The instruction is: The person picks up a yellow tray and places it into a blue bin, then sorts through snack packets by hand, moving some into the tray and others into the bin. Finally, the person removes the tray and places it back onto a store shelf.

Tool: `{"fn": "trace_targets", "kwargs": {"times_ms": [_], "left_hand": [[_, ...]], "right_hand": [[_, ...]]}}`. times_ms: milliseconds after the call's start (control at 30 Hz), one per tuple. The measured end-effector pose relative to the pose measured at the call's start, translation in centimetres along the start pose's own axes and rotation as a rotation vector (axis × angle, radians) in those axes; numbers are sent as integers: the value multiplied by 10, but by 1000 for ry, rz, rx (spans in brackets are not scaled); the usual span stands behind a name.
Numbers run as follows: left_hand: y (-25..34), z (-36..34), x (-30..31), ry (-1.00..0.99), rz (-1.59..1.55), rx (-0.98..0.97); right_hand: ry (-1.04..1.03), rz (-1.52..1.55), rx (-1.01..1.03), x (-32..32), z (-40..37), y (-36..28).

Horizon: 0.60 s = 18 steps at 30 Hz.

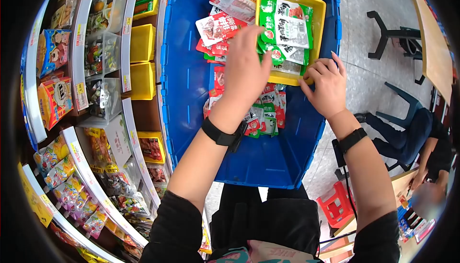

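Note:
A yellow bin (319, 28) sits at the far right of a blue crate (187, 119), with several green-and-white snack packets (293, 29) lying in it. My right hand (327, 85) has its fingers curled on the bin's near right corner. My left hand (245, 66) is over the bin's left edge, thumb and fingers apart, fingertips beside the green packets. Red-and-white snack packets (218, 27) are heaped in the crate to the left of the bin. Nearer to me, more red and green packets (268, 112) lie on the crate floor, partly behind my left forearm.
Shelves of bagged snacks (55, 100) run along the left, with small yellow bins (142, 81) beside the crate. To the right are a red stool (335, 206), a seated person (407, 138), a dark chair (400, 102) and a wooden table (433, 42).

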<state>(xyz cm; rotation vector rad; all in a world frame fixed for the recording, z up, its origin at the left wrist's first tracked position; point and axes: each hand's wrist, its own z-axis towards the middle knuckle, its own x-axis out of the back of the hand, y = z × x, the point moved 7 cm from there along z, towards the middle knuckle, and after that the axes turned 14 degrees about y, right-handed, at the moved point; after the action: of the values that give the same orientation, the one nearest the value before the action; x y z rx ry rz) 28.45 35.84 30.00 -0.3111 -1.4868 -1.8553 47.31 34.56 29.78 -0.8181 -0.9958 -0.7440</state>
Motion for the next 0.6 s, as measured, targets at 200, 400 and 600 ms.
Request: {"fn": "trace_targets", "kwargs": {"times_ms": [200, 400, 600], "left_hand": [[14, -35, -54, -275, 202, -381], [6, 6, -60, -155, 586, -495], [-12, 31, -5, 200, 212, -313]], "right_hand": [[-3, -7, 0, -1, 0, 0], [-15, -14, 2, -1, 0, 0], [-1, -11, 1, -1, 0, 1]]}}
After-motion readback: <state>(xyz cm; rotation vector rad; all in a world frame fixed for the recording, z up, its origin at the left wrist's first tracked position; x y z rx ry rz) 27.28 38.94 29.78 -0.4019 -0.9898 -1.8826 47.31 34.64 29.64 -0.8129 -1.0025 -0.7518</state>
